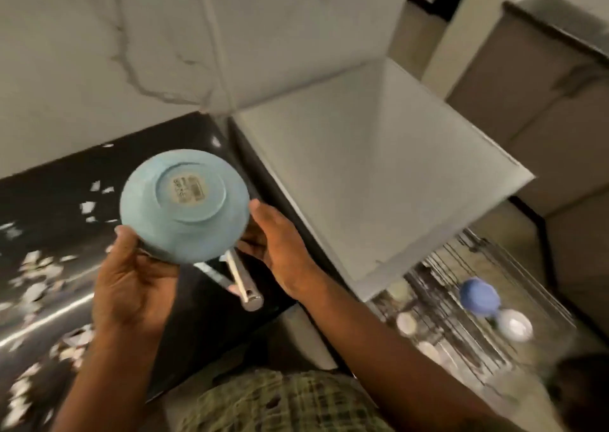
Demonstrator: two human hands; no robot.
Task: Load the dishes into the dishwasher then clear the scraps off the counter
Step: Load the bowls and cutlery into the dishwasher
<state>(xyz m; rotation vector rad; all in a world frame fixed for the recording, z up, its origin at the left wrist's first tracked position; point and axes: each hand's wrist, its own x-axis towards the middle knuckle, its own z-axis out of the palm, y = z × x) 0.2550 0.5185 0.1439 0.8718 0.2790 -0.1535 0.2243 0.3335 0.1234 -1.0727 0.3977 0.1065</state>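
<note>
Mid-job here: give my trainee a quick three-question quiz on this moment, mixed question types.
1. True or false: the light blue bowl shows its base to the camera.
2. Which hand grips the bowl? A left hand B right hand
3. Fill in: white scraps lie on the black ____.

Key: 1 true. 2 A. 3 counter.

At four o'clock the dishwasher rack [487, 303] lies open to me, though a dark blue bowl [479, 296] and a white bowl [515, 325] already fill part of it. At nine o'clock paper scraps [36, 276] litter the black bench [59, 194].
</note>
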